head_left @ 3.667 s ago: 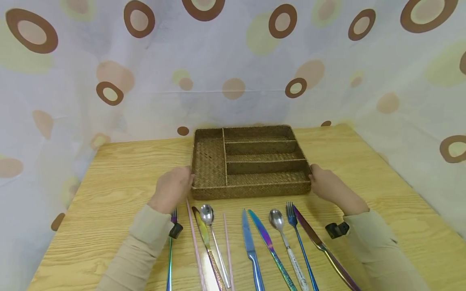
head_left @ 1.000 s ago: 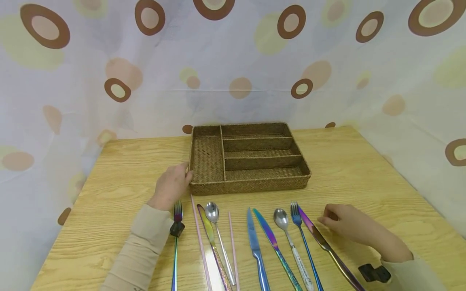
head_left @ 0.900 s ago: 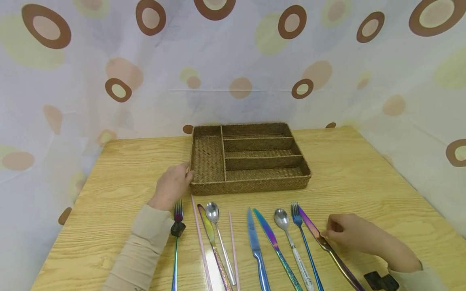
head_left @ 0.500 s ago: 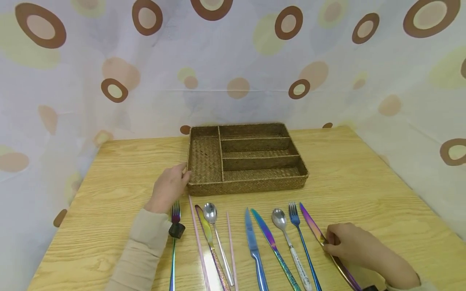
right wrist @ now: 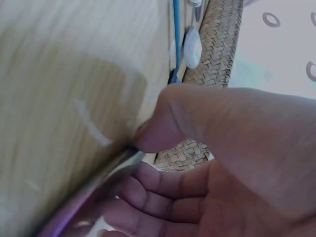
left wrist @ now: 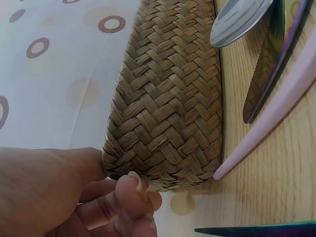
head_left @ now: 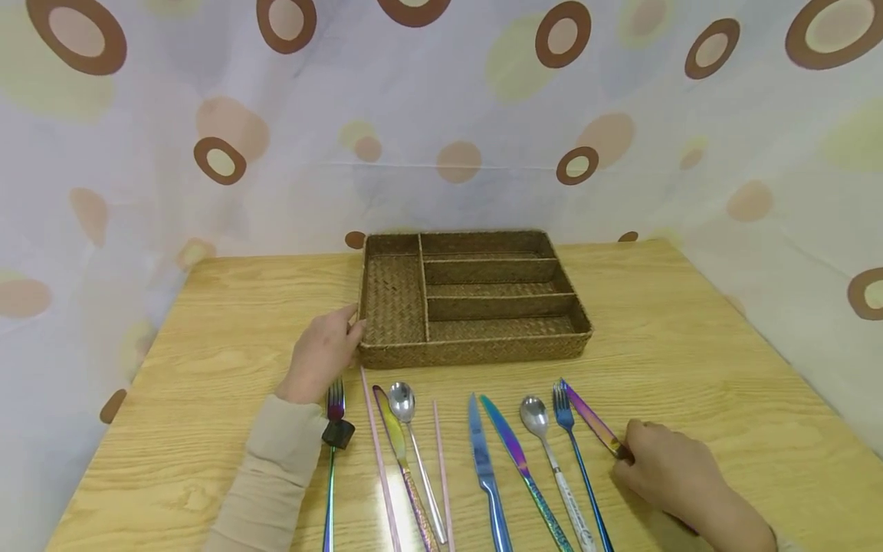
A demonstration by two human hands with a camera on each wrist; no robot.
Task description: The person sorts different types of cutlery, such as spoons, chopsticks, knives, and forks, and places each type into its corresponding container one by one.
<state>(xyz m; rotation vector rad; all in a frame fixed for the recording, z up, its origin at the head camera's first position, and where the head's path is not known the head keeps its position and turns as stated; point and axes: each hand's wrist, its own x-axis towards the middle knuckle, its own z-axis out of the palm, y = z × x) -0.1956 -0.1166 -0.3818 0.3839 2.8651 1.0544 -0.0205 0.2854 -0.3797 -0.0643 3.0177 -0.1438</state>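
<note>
At the far side of the table stands a brown woven cutlery tray with several compartments. My left hand grips its left front corner; in the left wrist view, thumb and curled fingers meet around the woven edge. At the right, my right hand pinches a purple-and-gold table knife near where blade meets handle. The blade points toward the tray, its tip close to a blue fork. In the right wrist view the knife's handle runs below the thumb, slightly blurred; the palm hides most of it in the head view.
Spread along the front lie a rainbow fork, pink chopsticks, a gold knife, a silver spoon, a blue knife, a teal-purple knife and a white-handled spoon. A patterned cloth hangs behind.
My right hand has left the tray's right side, moved down to the knife and taken hold of it. The blade's tip has swung left to the blue fork. My left hand stays at the tray.
</note>
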